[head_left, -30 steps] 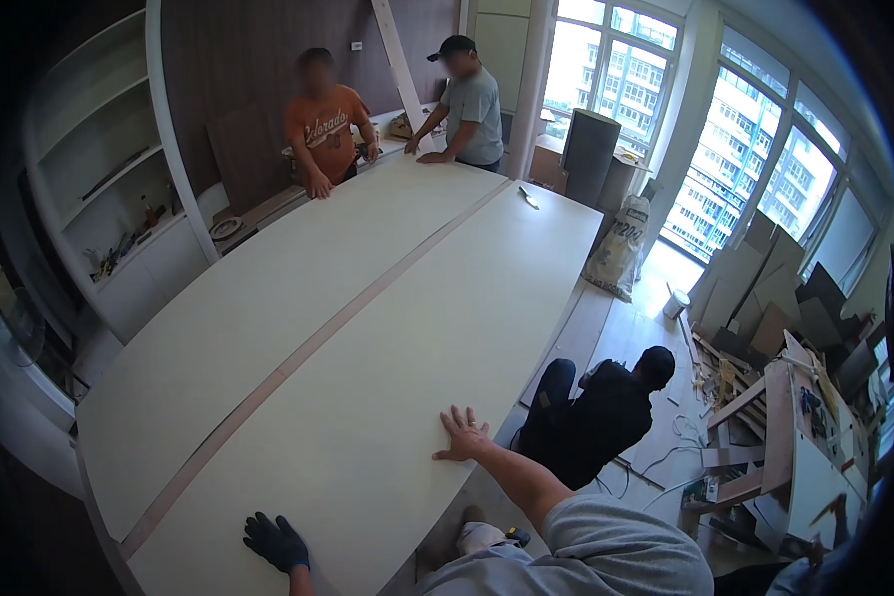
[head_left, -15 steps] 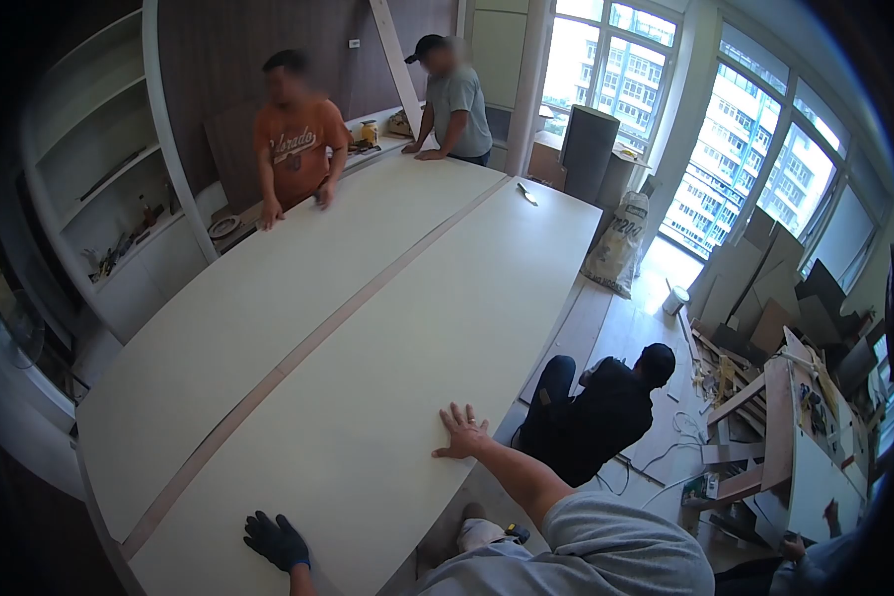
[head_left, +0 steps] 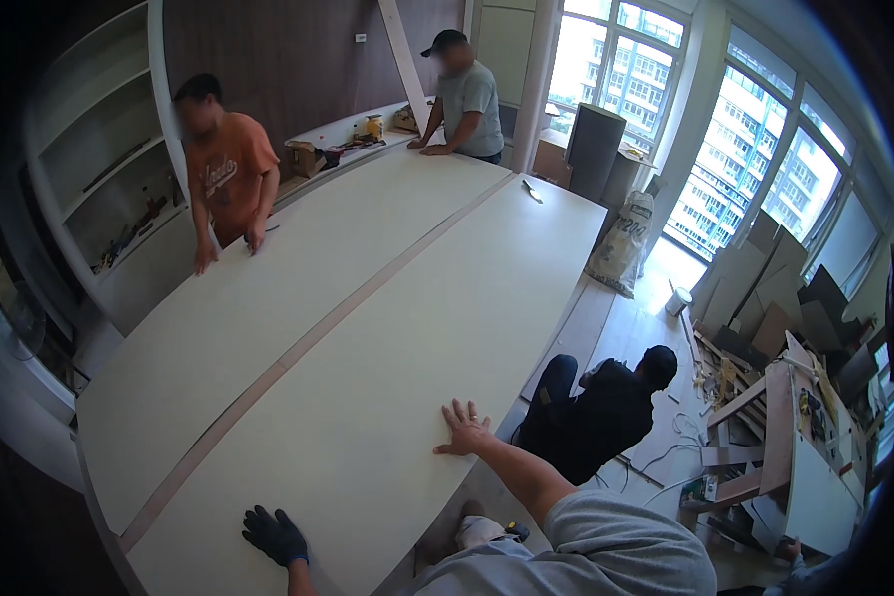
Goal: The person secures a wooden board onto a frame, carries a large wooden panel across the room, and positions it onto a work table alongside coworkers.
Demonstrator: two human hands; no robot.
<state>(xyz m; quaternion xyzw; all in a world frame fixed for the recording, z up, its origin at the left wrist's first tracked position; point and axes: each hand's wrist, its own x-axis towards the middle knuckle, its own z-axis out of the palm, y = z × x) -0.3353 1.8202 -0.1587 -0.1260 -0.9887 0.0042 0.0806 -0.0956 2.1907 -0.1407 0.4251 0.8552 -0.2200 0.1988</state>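
A large cream-white panel [head_left: 437, 328] lies in front of me, with a brownish strip [head_left: 298, 350] running lengthwise between it and a second white panel [head_left: 238, 328] on the far side. My left hand [head_left: 275, 536], in a dark glove, rests flat on the near panel with its fingers apart. Farther right, my bare right hand [head_left: 463, 429] presses on the same panel near its right edge, fingers spread and a ring on one. Neither hand holds anything. On the panel's far end lies a small knife-like tool [head_left: 533, 191].
A person in an orange shirt [head_left: 233, 169] and another in a grey shirt [head_left: 467, 104] stand along the far side. Beside the right edge crouches a person in black [head_left: 601, 417]. A white sack [head_left: 623, 243], bucket [head_left: 677, 302] and wood scraps [head_left: 730, 382] stand right.
The person in orange has moved left along the far edge, uncovering a box and tools behind. My two hands stay in place on the panel.
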